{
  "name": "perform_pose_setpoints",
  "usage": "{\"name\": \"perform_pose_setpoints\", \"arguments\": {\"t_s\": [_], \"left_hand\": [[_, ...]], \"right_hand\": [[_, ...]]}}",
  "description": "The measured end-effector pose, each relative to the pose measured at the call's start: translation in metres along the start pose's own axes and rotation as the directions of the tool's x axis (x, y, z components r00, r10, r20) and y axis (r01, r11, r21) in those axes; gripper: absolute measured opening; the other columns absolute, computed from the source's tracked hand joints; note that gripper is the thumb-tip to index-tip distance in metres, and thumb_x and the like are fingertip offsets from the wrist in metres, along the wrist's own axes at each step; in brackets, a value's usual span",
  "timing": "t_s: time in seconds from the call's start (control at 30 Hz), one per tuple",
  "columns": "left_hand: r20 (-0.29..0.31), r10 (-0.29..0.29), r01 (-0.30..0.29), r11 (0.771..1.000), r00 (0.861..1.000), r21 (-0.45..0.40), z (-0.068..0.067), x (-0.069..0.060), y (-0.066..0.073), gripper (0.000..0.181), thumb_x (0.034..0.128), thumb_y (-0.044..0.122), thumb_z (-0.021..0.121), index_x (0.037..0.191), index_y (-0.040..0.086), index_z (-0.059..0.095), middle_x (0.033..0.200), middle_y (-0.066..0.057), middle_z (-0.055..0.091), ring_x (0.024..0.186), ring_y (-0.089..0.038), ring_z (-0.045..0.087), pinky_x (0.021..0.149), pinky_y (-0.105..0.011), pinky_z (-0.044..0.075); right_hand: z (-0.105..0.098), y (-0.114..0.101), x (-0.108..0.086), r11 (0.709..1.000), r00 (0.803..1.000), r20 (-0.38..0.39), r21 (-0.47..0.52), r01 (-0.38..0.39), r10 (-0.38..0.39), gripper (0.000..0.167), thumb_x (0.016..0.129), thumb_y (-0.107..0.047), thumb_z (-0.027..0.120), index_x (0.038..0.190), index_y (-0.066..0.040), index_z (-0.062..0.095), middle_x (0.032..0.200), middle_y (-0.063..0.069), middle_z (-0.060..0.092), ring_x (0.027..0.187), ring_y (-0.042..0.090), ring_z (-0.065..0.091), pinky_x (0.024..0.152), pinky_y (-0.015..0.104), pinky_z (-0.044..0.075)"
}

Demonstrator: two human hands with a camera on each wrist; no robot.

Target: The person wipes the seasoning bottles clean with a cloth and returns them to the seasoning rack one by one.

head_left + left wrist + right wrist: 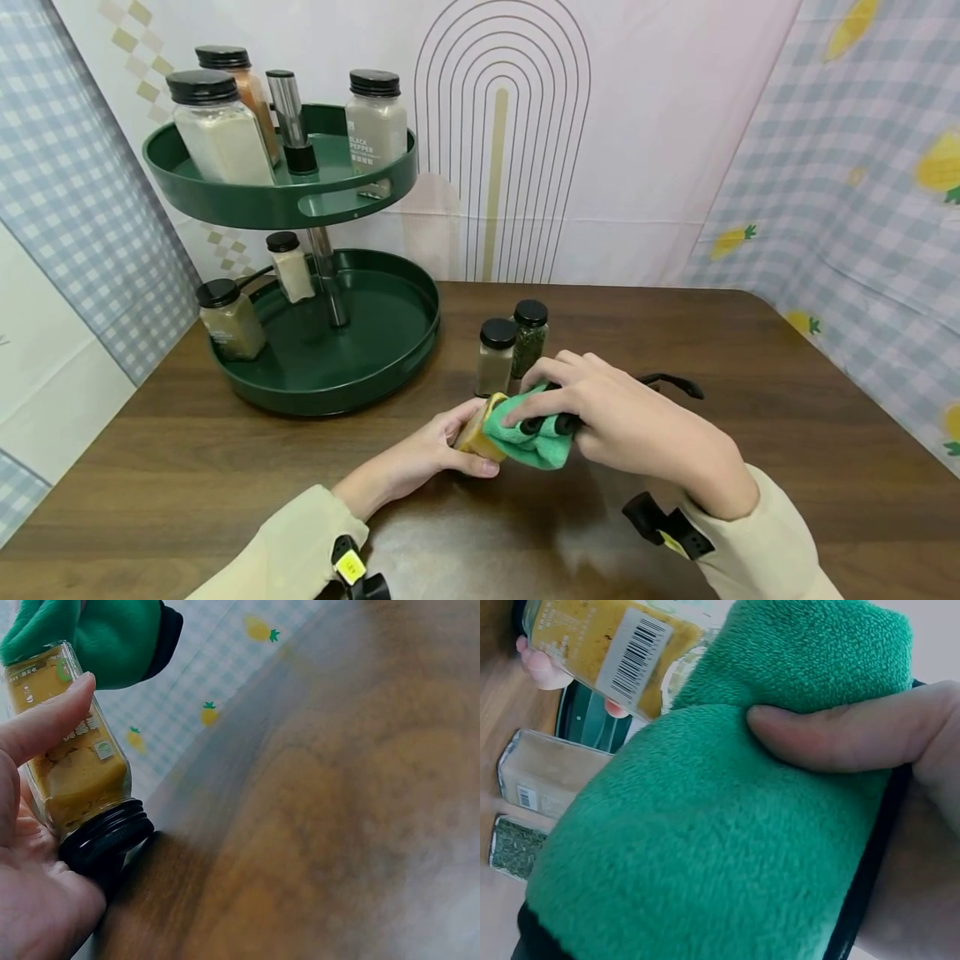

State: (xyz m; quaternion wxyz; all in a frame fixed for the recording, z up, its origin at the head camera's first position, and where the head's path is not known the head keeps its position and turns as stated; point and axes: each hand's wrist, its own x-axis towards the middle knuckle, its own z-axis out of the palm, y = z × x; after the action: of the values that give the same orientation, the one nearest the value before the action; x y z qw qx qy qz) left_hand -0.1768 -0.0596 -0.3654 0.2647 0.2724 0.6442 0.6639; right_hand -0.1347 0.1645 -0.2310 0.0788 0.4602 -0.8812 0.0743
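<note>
I'm watching the left hand point(426, 457) gripping a yellow jar point(86, 784), the right hand point(609, 412) holding cloth point(675, 832) against it, its barcode point(634, 657) showing only from right wrist.

yellow jar point(84, 757) part-hidden, cloth point(116, 646) cropped

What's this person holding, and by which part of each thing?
The left hand holds a clear jar of yellow powder by the sides of its body. The right hand grips a green cloth by its bunched folds.
</note>
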Motion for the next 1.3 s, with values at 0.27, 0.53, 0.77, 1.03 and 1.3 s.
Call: {"name": "perform_pose_setpoints", "arguments": {"t_s": [0.27,0.53,0.77,1.03,1.3], "left_hand": [[0.001,-0.014,0.014,1.000,1.000,0.004,0.000,0.000,0.001,0.052,0.0797,0.013,0.072,0.126,0.015,0.047,0.108,-0.001,0.058,0.103,-0.017,0.051,0.095,-0.033,0.037],[-0.003,0.012,-0.012,1.000,1.000,0.028,-0.001,0.001,0.000,0.053,0.0793,0.015,0.073,0.126,0.012,0.047,0.109,-0.002,0.058,0.103,-0.017,0.051,0.094,-0.032,0.038],[0.004,-0.019,0.019,1.000,1.000,0.004,-0.002,0.001,0.002,0.057,0.0803,0.017,0.072,0.130,0.016,0.044,0.110,-0.002,0.057,0.103,-0.017,0.051,0.094,-0.032,0.038],[-0.003,-0.040,0.040,0.999,0.999,-0.014,-0.002,0.001,0.002,0.059,0.0806,0.015,0.072,0.132,0.017,0.042,0.111,-0.002,0.057,0.103,-0.017,0.052,0.094,-0.032,0.038],[0.005,-0.010,0.010,1.000,1.000,0.004,-0.001,0.002,0.001,0.052,0.0798,0.015,0.073,0.125,0.014,0.047,0.108,-0.002,0.058,0.102,-0.017,0.052,0.093,-0.032,0.038]], "right_hand": [[-0.006,0.002,-0.005,0.999,0.997,0.075,0.034,-0.019,0.016,0.075,0.061,0.020,0.041,0.103,-0.036,0.068,0.104,-0.009,0.057,0.087,0.014,0.049,0.074,0.030,0.038],[-0.012,0.008,-0.012,0.998,0.997,0.050,-0.004,-0.067,0.067,0.073,0.063,0.021,0.043,0.102,-0.034,0.068,0.097,-0.012,0.057,0.085,0.011,0.050,0.073,0.029,0.039],[0.002,0.004,0.002,0.996,0.990,-0.110,-0.012,-0.094,0.092,0.071,0.066,0.019,0.046,0.114,-0.029,0.065,0.105,-0.009,0.059,0.090,0.010,0.050,0.077,0.031,0.043],[0.012,0.003,0.008,0.990,0.987,-0.085,0.003,-0.139,0.138,0.068,0.068,0.020,0.045,0.113,-0.027,0.066,0.103,-0.007,0.059,0.085,0.011,0.050,0.075,0.031,0.043],[0.003,0.004,0.002,0.982,0.982,0.017,-0.001,-0.186,0.186,0.062,0.066,0.018,0.046,0.104,-0.024,0.069,0.097,-0.008,0.060,0.087,0.013,0.052,0.076,0.033,0.042]]}}
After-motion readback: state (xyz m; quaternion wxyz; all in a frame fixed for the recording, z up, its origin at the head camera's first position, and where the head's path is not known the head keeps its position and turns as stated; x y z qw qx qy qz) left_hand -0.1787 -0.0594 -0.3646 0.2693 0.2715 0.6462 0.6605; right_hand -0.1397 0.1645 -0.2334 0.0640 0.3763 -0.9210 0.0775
